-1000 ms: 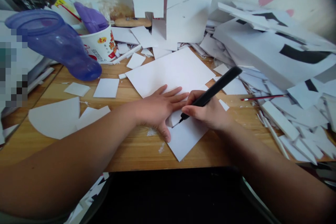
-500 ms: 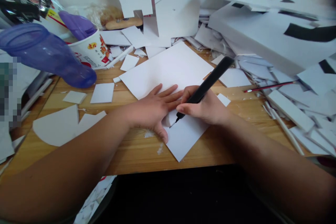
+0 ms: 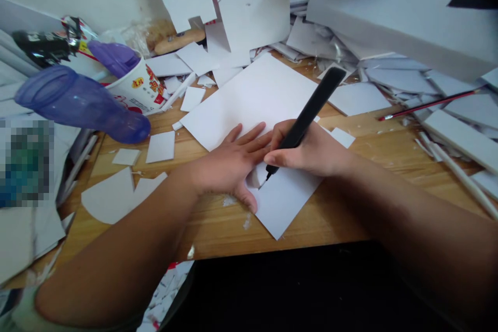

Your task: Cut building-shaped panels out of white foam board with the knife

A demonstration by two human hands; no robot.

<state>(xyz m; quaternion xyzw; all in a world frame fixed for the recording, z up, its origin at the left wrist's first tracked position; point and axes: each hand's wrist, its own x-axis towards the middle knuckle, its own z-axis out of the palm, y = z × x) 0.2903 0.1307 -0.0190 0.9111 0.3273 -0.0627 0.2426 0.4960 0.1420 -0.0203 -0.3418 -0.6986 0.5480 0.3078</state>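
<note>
A white board sheet (image 3: 249, 93) lies slanted on the wooden table, with its near corner close to the table's front edge. My left hand (image 3: 237, 161) rests flat on it, fingers spread and thumb out by the sheet's left edge. In my right hand (image 3: 307, 150) is a black-handled craft knife (image 3: 307, 114), gripped like a pen. Its thin blade slants down to the sheet beside my left thumb. A small white shape between my hands is partly covered, so I cannot tell whether it is a separate piece.
White offcuts (image 3: 108, 194) lie at the left. Behind them are a translucent purple bottle (image 3: 83, 101) on its side and a paper cup (image 3: 136, 85). Stacked white boards (image 3: 389, 26) fill the back right, with a red-and-black pencil (image 3: 428, 105) before them.
The view has swung left, so the things on the table appear further right. My left hand stays on the sheet, and the knife's blade remains close to my left thumb.
</note>
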